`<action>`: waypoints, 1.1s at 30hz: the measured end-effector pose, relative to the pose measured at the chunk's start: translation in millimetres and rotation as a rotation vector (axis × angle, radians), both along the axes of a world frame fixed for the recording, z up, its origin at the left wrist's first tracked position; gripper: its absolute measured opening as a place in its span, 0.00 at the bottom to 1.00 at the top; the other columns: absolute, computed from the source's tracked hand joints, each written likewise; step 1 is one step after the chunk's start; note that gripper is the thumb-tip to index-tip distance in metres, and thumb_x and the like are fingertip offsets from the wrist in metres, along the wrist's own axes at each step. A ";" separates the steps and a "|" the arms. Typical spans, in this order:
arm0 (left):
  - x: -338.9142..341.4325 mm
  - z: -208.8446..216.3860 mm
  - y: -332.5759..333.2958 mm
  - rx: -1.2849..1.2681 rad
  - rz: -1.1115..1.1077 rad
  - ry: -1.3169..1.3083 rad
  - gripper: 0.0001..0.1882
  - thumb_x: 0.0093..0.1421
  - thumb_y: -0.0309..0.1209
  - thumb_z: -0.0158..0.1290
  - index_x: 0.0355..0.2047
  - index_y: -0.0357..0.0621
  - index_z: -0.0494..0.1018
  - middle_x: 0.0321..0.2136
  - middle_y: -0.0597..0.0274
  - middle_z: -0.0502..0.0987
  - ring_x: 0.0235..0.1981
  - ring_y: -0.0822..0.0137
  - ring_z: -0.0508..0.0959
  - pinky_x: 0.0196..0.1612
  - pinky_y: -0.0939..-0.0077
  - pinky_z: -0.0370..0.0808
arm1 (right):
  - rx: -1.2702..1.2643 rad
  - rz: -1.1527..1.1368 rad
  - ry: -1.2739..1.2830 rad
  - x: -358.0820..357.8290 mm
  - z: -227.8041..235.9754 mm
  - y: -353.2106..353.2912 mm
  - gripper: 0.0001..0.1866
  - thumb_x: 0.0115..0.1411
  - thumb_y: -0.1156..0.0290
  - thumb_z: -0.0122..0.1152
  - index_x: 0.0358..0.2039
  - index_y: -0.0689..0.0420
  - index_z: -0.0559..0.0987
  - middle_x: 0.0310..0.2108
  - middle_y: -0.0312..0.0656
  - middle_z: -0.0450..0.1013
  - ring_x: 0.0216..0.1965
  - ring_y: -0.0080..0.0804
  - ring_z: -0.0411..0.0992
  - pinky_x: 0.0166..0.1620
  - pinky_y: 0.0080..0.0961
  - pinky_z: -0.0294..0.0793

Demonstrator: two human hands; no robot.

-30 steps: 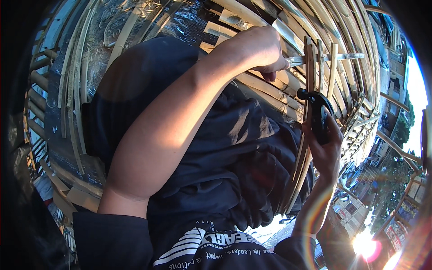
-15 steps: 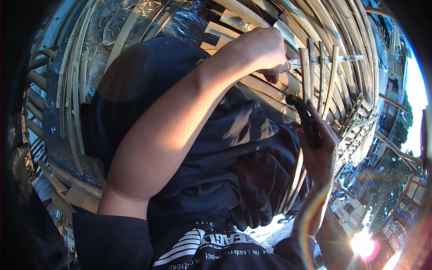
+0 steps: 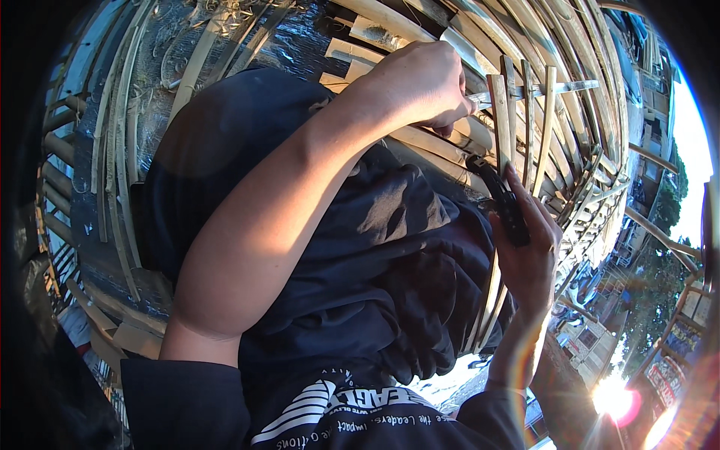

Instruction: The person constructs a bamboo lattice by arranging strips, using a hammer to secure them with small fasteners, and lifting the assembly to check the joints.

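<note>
My left hand (image 3: 431, 82) is closed on the near end of a thin, flat, pale strip (image 3: 574, 86); whether it is a blade or bamboo, I cannot tell. The strip lies crosswise over several narrow upright bamboo slats (image 3: 498, 120). Below it, my right hand (image 3: 532, 259) wraps around the lower part of these slats, whose ends come out beneath the palm beside my leg. Between its thumb and fingers sits a black curved object (image 3: 501, 199) with a rounded upper end, its kind unclear.
Beyond the hands, long split bamboo pieces (image 3: 551, 34) curve across the top right. More strips (image 3: 116, 142) lie on a dark surface at left, near shavings (image 3: 232, 19). Dark clothing (image 3: 367, 262) covers my lap. Low sun (image 3: 613, 397) glares at the lower right.
Both hands, the slats and the crosswise strip sit slightly farther left and higher in the picture. Each hand keeps its hold.
</note>
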State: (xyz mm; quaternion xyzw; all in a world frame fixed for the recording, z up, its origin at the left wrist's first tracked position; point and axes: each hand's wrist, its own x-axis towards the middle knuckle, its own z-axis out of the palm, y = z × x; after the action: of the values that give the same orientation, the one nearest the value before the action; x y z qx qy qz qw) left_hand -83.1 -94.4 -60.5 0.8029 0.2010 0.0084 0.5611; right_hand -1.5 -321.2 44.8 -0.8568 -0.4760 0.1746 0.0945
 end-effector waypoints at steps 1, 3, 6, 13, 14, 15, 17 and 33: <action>-0.7 0.8 -0.5 -0.001 -0.002 -0.001 0.15 0.63 0.36 0.58 0.33 0.32 0.80 0.22 0.58 0.83 0.26 0.71 0.84 0.35 0.74 0.78 | 0.015 0.000 0.020 2.0 1.9 -0.8 0.35 0.53 0.83 0.67 0.63 0.49 0.75 0.36 0.47 0.79 0.33 0.36 0.79 0.40 0.31 0.77; -3.8 10.0 -1.8 -0.152 0.044 -0.065 0.14 0.62 0.35 0.57 0.32 0.33 0.80 0.22 0.59 0.83 0.26 0.71 0.84 0.37 0.75 0.78 | 0.040 -0.023 0.078 8.0 4.8 -4.5 0.35 0.52 0.84 0.67 0.62 0.52 0.75 0.39 0.48 0.81 0.33 0.32 0.80 0.40 0.28 0.77; -3.0 18.1 -5.3 -0.275 0.077 -0.089 0.13 0.59 0.34 0.58 0.29 0.33 0.81 0.21 0.58 0.83 0.25 0.70 0.84 0.35 0.75 0.79 | 0.052 -0.014 0.100 16.7 11.4 -10.6 0.36 0.50 0.85 0.68 0.62 0.53 0.76 0.41 0.47 0.81 0.35 0.30 0.80 0.39 0.27 0.76; -7.5 18.1 -6.4 -0.387 0.088 -0.219 0.17 0.63 0.38 0.54 0.27 0.33 0.79 0.18 0.59 0.80 0.24 0.69 0.83 0.33 0.76 0.79 | -0.090 0.051 -0.146 -1.0 18.9 -2.5 0.37 0.52 0.82 0.68 0.64 0.53 0.73 0.26 0.37 0.65 0.25 0.27 0.65 0.32 0.27 0.67; -8.3 17.5 -4.2 -0.429 0.058 -0.219 0.21 0.67 0.42 0.52 0.29 0.34 0.79 0.16 0.65 0.77 0.24 0.72 0.82 0.32 0.78 0.76 | -0.059 0.077 -0.181 -1.6 14.8 -3.4 0.38 0.52 0.82 0.68 0.65 0.50 0.73 0.24 0.37 0.62 0.24 0.28 0.63 0.31 0.29 0.66; -4.8 14.4 -4.3 -0.426 0.058 -0.220 0.21 0.67 0.42 0.52 0.29 0.34 0.79 0.16 0.65 0.77 0.24 0.72 0.82 0.32 0.78 0.76 | -0.057 0.078 -0.183 -2.5 14.3 -2.4 0.38 0.52 0.82 0.68 0.65 0.50 0.73 0.24 0.37 0.62 0.24 0.28 0.63 0.31 0.29 0.66; 4.0 10.9 -6.6 -0.509 0.166 -0.175 0.26 0.69 0.48 0.50 0.27 0.35 0.77 0.15 0.67 0.74 0.22 0.72 0.81 0.30 0.79 0.75 | -0.080 0.070 -0.147 -4.7 13.3 -0.9 0.38 0.52 0.82 0.69 0.65 0.48 0.73 0.25 0.37 0.63 0.24 0.29 0.64 0.32 0.29 0.67; 2.5 11.6 -9.4 -0.238 0.153 -0.057 0.27 0.71 0.50 0.47 0.31 0.37 0.80 0.14 0.65 0.76 0.19 0.75 0.80 0.26 0.78 0.75 | -0.043 0.003 -0.151 -17.3 7.2 -1.8 0.31 0.52 0.80 0.72 0.58 0.47 0.80 0.41 0.44 0.69 0.33 0.33 0.77 0.38 0.33 0.77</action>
State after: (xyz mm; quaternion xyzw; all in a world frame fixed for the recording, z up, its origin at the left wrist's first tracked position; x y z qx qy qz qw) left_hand -80.6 -103.8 -48.9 0.7125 0.2453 0.0500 0.6555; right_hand -18.8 -323.0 52.0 -0.8687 -0.4791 0.1198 0.0395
